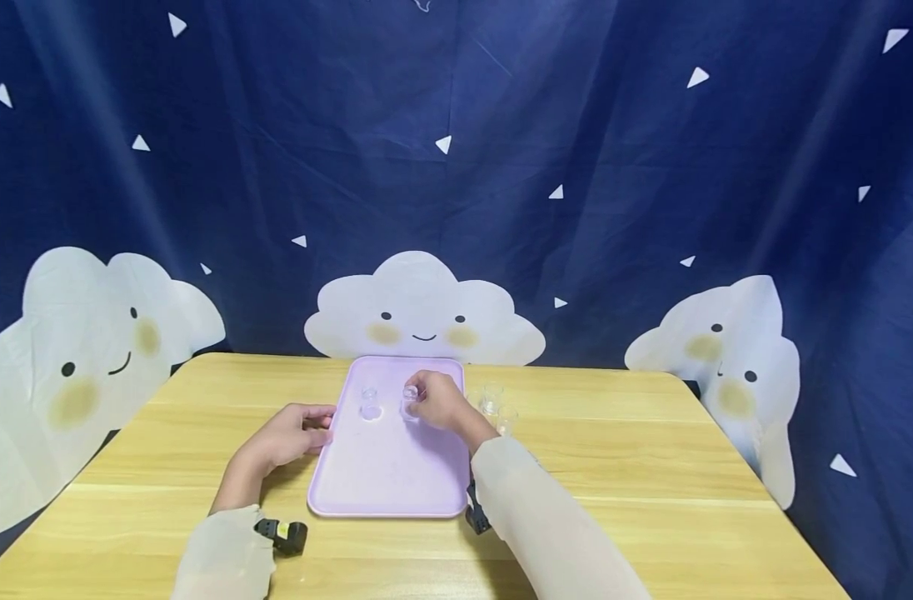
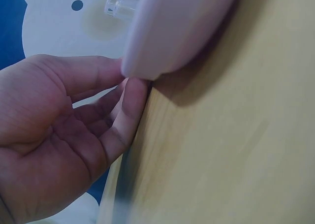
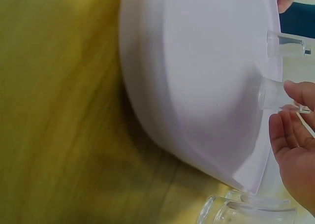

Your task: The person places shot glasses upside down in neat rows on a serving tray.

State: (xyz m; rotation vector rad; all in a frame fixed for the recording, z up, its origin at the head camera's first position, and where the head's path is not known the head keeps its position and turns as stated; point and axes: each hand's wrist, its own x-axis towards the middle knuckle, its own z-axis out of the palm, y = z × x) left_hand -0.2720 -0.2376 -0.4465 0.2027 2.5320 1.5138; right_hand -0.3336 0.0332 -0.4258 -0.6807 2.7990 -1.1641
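Note:
A pale purple tray (image 1: 389,479) lies on the wooden table. Its left rim is pinched by my left hand (image 1: 286,435); in the left wrist view the thumb meets the tray wall (image 2: 172,27) and other fingers reach under it. On the tray's far half, my right hand (image 1: 443,403) holds a small clear glass (image 3: 270,93) between thumb and fingers. The glass stands upright, its base at the tray surface; fingers partly cover it. Another clear glass (image 1: 370,405) stands to its left on the tray, touched by neither hand.
Two more clear glasses (image 1: 491,398) stand on the table just right of the tray, partly behind my right wrist. The wooden table (image 1: 636,467) extends to both sides. Behind its far edge hangs a dark blue curtain (image 1: 366,150) with clouds and white triangles.

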